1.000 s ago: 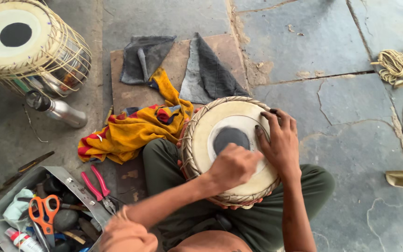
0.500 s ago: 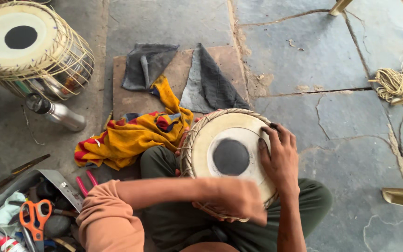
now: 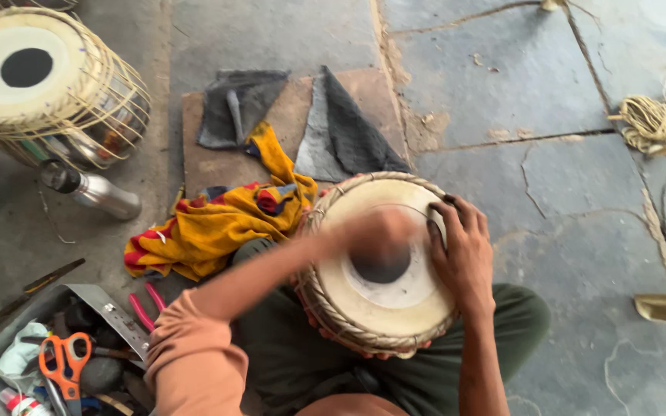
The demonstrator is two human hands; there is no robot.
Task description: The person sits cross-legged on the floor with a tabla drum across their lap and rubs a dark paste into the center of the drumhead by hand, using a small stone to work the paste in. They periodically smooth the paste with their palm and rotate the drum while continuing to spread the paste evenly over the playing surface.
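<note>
- The drum (image 3: 383,266) is cradled in the lap, centre of the frame, its skin kept facing up
- The right hand (image 3: 464,250) is spread over the rim, steadying it
- The left hand (image 3: 379,235) is blurred above the black spot; its grip cannot be told

A single head-worn camera looks steeply down, close over the lap and stone floor (image 3: 287,31).

The person wears a peach-orange sleeve (image 3: 194,362) pushed up above the elbow at the lower left of the frame, dark olive-green trousers (image 3: 518,323) across the bottom centre, and both forearms and hands are bare, with no rings or watch showing.
</note>
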